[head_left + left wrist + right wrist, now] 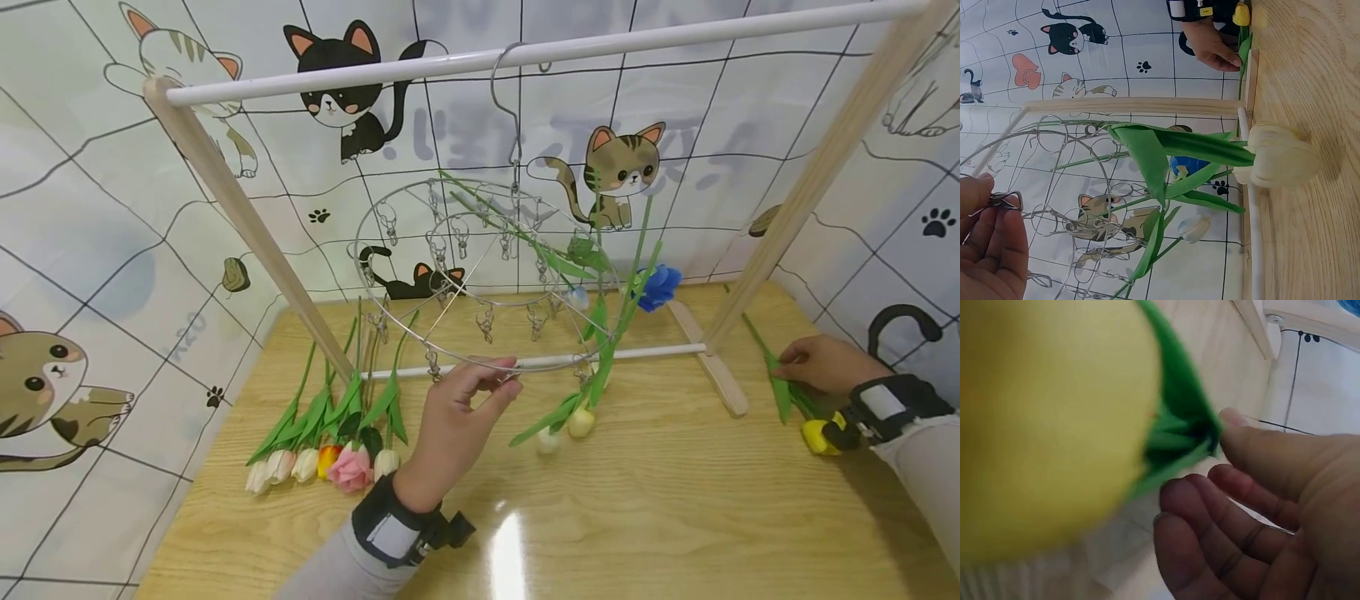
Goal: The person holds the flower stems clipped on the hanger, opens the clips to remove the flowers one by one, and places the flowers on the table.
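Observation:
A round wire hanger with many small metal clips hangs by its hook from a white rod. At its front rim my left hand pinches one metal clip between thumb and fingers. Over on the right, beyond the stand's foot, my right hand pinches a yellow artificial tulip by its green stem and leaves, the bloom pointing toward me. In the right wrist view that yellow bloom fills the left side, blurred. Clipped to the hanger's right part are a blue flower and pale tulips, some hanging bloom down.
Several artificial flowers, white tulips, an orange one and a pink rose, lie in a row on the wooden table at left. The stand's wooden legs and lower white bar frame the hanger. Cat-print cloth covers the walls.

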The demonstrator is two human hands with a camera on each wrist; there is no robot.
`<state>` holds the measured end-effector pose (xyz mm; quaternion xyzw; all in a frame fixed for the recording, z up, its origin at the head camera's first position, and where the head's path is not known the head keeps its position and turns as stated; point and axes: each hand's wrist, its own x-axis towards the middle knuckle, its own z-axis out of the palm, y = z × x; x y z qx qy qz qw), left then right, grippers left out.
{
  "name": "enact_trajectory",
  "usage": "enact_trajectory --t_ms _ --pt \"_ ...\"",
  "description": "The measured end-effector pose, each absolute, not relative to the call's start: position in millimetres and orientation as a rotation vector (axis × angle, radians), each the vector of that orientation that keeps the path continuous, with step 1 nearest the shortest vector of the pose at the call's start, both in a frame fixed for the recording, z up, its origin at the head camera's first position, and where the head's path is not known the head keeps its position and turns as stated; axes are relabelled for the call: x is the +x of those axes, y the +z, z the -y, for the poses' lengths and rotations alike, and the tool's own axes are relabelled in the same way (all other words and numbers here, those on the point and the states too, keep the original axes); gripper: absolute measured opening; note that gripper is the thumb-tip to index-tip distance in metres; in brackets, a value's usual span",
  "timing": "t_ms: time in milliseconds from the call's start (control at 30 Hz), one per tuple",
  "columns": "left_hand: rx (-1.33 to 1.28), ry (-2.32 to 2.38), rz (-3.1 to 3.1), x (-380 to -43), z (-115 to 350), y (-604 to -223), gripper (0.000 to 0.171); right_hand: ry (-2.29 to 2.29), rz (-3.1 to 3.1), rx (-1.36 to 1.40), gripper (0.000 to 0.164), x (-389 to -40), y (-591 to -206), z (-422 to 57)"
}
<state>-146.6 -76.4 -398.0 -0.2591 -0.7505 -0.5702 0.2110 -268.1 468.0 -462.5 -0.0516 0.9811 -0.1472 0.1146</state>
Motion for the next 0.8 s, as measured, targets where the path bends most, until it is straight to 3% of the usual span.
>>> enact_trajectory --t_ms 367,467,667,800 --pt "-0.715 -1.587 2.083 -146.2 77.9 -396.9 0.018 -0.353 -2.939 -0.184 0.071 -231.3 -379.0 -413.0" --pt "-0.708 -1.593 2.089 -145.9 78.4 -395.6 0.017 -0.441 -2.964 -0.275 0.065 -218.9 -364.1 -379.3" --pt "-0.703 -1.600 2.094 -145.3 79.1 -395.1 0.019 -0.661 -2.967 -0.619 0.034 -188.0 -363.7 -309.0" --pt "-0.708 -1.598 2.089 -145.8 79.0 -395.5 0.019 -0.870 -2.893 -0.796 0.031 -172.6 -376.5 -270.9"
